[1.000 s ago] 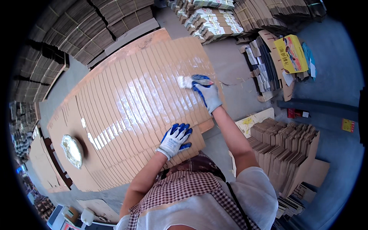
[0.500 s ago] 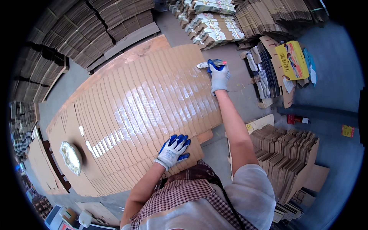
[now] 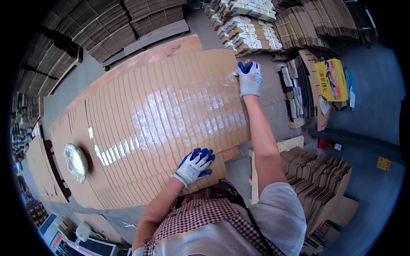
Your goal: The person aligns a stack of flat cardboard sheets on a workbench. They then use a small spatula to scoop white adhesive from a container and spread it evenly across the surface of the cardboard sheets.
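Brown corrugated cardboard sheets point(image 3: 171, 102) lie overlapped like shingles on a reddish-brown desk point(image 3: 179, 44), apparently so that a narrow strip of each is exposed; a glossy film point(image 3: 121, 151) crosses them. The white-and-blue-gloved left hand point(image 3: 193, 167) rests flat near their close edge, fingers slightly spread, gripping nothing, probably to steady the sheets. At their far right corner, the similarly gloved right hand point(image 3: 249, 79) curls its fingers around a mostly hidden, pale-tipped brush point(image 3: 235, 74); how tightly, I cannot tell. Well apart sits a round, silver-lined bowl point(image 3: 74, 164), perhaps to leave both hands room.
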Available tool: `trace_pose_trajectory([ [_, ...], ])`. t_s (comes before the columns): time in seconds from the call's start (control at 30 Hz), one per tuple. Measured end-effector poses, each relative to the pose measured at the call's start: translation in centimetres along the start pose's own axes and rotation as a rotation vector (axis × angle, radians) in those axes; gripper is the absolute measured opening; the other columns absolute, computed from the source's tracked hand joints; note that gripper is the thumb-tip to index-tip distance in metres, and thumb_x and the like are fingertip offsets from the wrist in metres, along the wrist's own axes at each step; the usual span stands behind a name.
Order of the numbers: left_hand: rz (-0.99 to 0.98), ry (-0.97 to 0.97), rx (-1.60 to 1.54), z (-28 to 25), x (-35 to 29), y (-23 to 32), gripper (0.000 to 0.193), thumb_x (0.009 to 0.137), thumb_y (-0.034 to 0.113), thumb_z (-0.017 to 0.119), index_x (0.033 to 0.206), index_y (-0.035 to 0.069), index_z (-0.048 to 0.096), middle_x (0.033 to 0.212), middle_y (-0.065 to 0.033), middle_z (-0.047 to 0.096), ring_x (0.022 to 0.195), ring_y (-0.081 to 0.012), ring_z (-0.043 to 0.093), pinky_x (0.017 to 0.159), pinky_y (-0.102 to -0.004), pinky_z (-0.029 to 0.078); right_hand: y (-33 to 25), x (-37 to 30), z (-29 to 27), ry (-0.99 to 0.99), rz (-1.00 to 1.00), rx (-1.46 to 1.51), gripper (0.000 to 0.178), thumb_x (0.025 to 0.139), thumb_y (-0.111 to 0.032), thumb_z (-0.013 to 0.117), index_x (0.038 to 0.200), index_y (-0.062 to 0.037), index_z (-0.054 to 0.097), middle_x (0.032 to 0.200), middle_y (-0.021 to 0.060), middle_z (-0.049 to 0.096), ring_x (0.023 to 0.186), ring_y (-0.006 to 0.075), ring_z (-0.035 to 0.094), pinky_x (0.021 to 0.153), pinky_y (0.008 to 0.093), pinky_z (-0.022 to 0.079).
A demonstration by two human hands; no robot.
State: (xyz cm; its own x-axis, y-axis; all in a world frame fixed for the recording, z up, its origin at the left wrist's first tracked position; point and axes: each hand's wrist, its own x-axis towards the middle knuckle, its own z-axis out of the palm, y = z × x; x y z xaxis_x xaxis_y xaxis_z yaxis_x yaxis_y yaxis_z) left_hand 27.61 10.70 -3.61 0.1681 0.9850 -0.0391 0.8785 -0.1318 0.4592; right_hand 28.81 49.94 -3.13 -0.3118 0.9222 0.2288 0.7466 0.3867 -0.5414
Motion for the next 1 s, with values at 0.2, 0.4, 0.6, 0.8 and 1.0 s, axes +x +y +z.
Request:
trace_pose_trajectory([
  [0.2,0.018,0.031,-0.023,0.3,0.0,-0.2,0.063,0.092,0.051,0.059,0.142,0.013,0.054,0.147,-0.0105,0.051,0.135,-0.0277,0.048,0.117,-0.0464,0.034,-1.1,-1.2,1.2,0.023,-0.104,0.064,0.037,0.085,-0.034,0.075,0.105,-0.0064,0.062,0.106,0.0153,0.061,0.091,0.0362,0.067,0.077,0.046,0.053],
  [0.4,-0.001,0.057,-0.042,0.9,-0.5,-0.1,0.06,0.093,0.049,0.059,0.14,0.013,0.056,0.148,-0.0099,0.05,0.134,-0.0272,0.049,0.117,-0.046,0.034,-3.9,-1.9,1.1,-0.013,-0.051,0.105,0.039,0.085,-0.038,0.076,0.104,-0.006,0.063,0.105,0.015,0.062,0.09,0.0354,0.067,0.079,0.0459,0.053],
  [0.6,0.003,0.066,-0.039,1.2,-0.6,-0.2,0.059,0.094,0.049,0.059,0.14,0.012,0.056,0.149,-0.0089,0.049,0.133,-0.0258,0.048,0.117,-0.0449,0.033,-4.8,-1.6,2.2,-0.078,-0.103,-0.138,0.046,0.081,-0.042,0.078,0.105,-0.0055,0.062,0.104,0.0168,0.063,0.09,0.0386,0.066,0.078,0.0491,0.052],
  [0.8,0.008,0.059,-0.04,1.2,-0.3,-0.4,0.059,0.093,0.048,0.059,0.139,0.011,0.057,0.149,-0.0079,0.049,0.134,-0.0254,0.047,0.116,-0.0436,0.034,-8.1,-3.4,3.0,-0.099,-0.191,0.017,0.04,0.09,-0.044,0.067,0.103,-0.0061,0.062,0.107,0.0171,0.062,0.09,0.0388,0.066,0.078,0.0488,0.052],
  [1.0,-0.006,0.058,-0.05,1.0,-0.7,-0.5,0.059,0.093,0.048,0.059,0.138,0.01,0.057,0.149,-0.0076,0.049,0.134,-0.0254,0.046,0.116,-0.0431,0.035,-9.8,-3.8,1.3,-0.127,-0.163,0.038,0.04,0.088,-0.042,0.071,0.103,-0.0061,0.062,0.105,0.0174,0.062,0.09,0.038,0.066,0.078,0.0481,0.053],
])
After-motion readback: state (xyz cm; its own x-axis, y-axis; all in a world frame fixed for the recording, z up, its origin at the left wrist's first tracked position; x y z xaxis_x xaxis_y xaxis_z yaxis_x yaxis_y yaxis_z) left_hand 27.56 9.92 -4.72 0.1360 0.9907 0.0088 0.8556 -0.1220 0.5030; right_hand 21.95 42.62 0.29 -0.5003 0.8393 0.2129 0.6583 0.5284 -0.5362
